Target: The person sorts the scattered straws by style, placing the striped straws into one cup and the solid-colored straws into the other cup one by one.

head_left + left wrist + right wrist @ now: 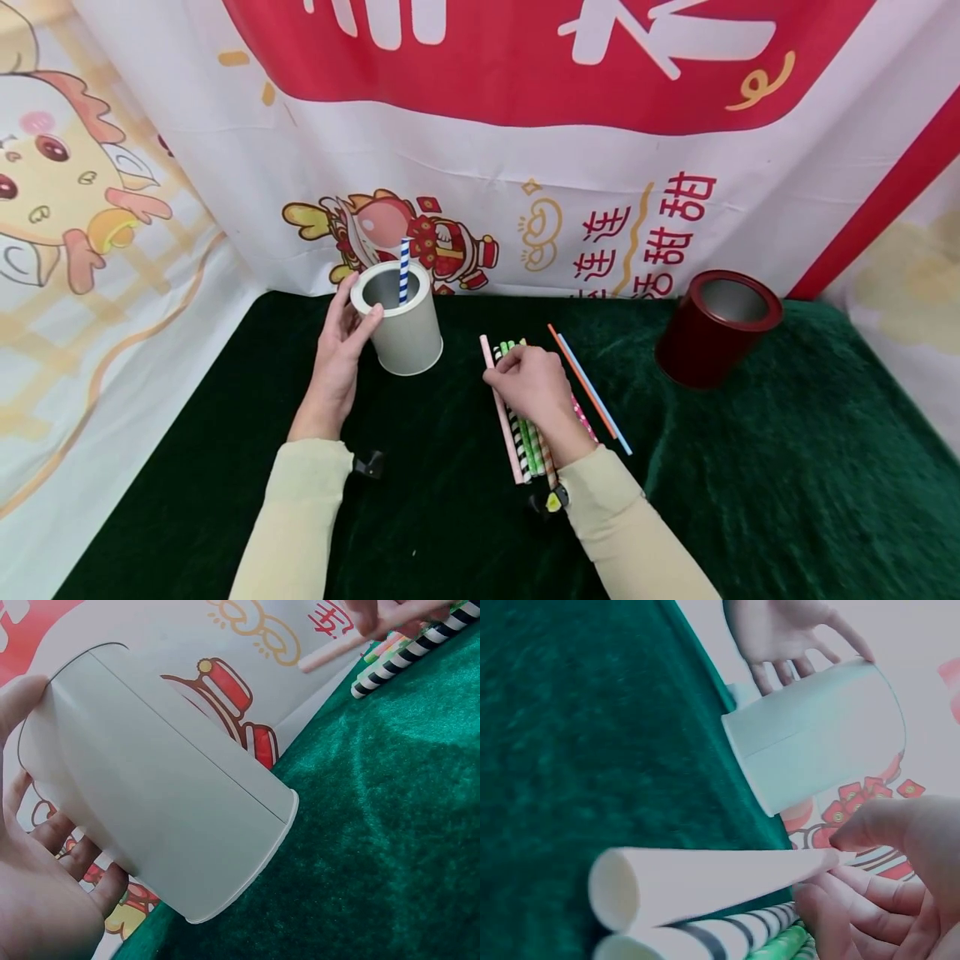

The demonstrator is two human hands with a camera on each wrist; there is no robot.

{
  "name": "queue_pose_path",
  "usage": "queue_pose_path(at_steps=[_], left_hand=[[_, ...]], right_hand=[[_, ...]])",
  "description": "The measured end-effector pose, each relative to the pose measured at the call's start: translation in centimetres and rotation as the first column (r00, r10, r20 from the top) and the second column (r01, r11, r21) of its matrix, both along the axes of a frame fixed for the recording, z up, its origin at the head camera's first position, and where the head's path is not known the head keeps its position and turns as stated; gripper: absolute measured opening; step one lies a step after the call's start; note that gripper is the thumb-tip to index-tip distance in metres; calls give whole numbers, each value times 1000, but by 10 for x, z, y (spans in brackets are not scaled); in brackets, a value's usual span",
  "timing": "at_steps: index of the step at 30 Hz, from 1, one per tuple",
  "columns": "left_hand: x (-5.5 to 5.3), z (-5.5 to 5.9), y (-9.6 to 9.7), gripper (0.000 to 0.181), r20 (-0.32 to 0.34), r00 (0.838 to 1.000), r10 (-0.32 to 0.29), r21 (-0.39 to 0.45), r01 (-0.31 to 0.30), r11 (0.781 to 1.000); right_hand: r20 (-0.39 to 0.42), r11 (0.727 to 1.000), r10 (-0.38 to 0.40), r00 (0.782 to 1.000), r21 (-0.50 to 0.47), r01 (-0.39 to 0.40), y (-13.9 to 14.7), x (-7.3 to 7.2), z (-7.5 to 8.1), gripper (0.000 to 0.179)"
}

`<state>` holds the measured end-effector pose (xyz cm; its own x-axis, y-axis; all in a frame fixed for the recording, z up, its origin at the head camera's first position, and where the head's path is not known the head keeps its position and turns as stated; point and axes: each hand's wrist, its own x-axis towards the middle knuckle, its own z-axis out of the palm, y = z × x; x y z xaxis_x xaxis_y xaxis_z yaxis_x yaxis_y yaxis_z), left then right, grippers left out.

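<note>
My left hand (330,375) holds a whitish-grey can (408,342) upright at the back left, the thumb by its rim and the fingers along its side. A blue-and-white striped straw (404,271) stands in that can. Over a row of straws, my right hand (536,383) pinches a pale pink straw (705,881) between thumb and fingers near its far end. Beside it lie a black-and-white striped straw (520,442), green straws (534,450) and a brown striped straw (548,467). The hand and wrist partly cover this row.
To the right of the row lie an orange straw (583,379) and a light blue straw (600,404). A dark red can (693,346) stands at the back right. Dark green cloth (787,475) covers the table, and a printed curtain (487,158) hangs behind it.
</note>
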<state>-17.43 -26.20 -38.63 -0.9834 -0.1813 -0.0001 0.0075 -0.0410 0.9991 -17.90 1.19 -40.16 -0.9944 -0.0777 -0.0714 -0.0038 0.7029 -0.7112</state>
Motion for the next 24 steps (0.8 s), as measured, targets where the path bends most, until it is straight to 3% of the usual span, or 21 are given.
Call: queue_pose_path(at_steps=[4, 7, 11, 17, 24], left_hand=[[0, 0, 0, 69, 7, 1000, -3, 3, 3, 1000], [0, 0, 1, 69, 9, 1000, -3, 1, 3, 1000], [0, -1, 1, 69, 5, 1000, -1, -4, 1, 1000], [0, 0, 0, 69, 8, 1000, 3, -7, -3, 1000], [0, 2, -3, 69, 5, 1000, -7, 7, 7, 1000]], right_hand=[[84, 982, -2, 996, -187, 18, 4, -2, 4, 12], [149, 934, 15, 989, -356, 40, 7, -3, 6, 10], [160, 862, 62, 985, -505, 28, 8, -5, 8, 13], [152, 806, 85, 985, -591, 22, 11, -7, 14, 27], [132, 788, 39, 991, -613, 51, 14, -6, 23, 33]])
